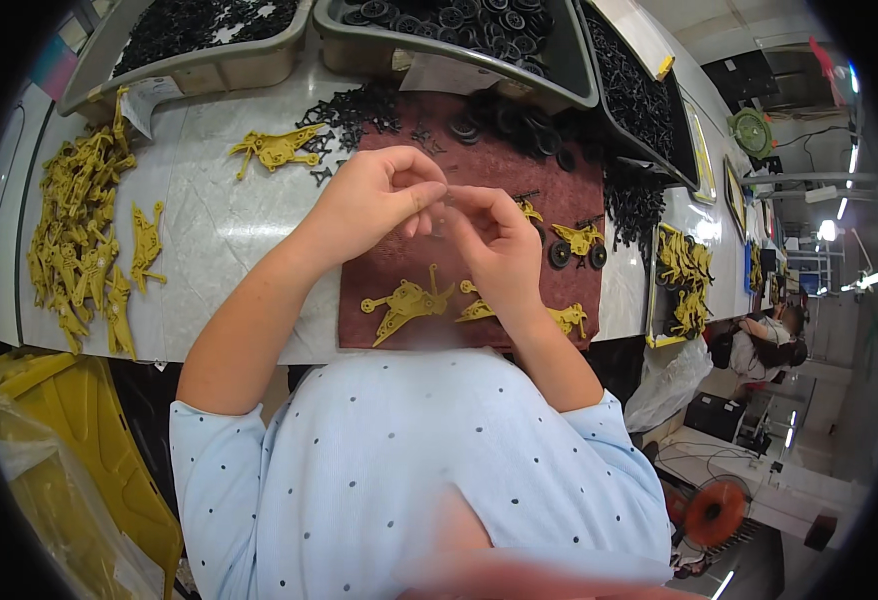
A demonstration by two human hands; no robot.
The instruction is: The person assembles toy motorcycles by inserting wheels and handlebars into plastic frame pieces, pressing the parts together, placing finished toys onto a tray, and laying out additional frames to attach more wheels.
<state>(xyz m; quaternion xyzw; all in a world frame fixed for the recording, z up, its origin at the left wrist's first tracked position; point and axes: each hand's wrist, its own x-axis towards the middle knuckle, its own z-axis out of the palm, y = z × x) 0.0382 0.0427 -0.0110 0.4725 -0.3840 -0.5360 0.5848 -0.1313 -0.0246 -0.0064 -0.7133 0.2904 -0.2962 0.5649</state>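
Observation:
Above the dark red cloth (359,325), my left hand (381,200) and my right hand (501,245) meet fingertip to fingertip. Both are closed in a pinch; whatever lies between the fingers is too small and covered to make out. Below them on the cloth lies a yellow plastic frame part (408,303) with spread arms. Another yellow part (568,318) is partly hidden by my right wrist. Right of my right hand, a yellow frame (579,240) carries black wheels (559,254). Small black fork-like pieces (364,112) are heaped beyond my left hand.
A big pile of yellow parts (79,220) covers the table's left side, with one loose yellow part (277,149) nearer the middle. Grey bins (199,72) of black pieces and wheels line the back. At right stands a tray (651,300) of yellow parts.

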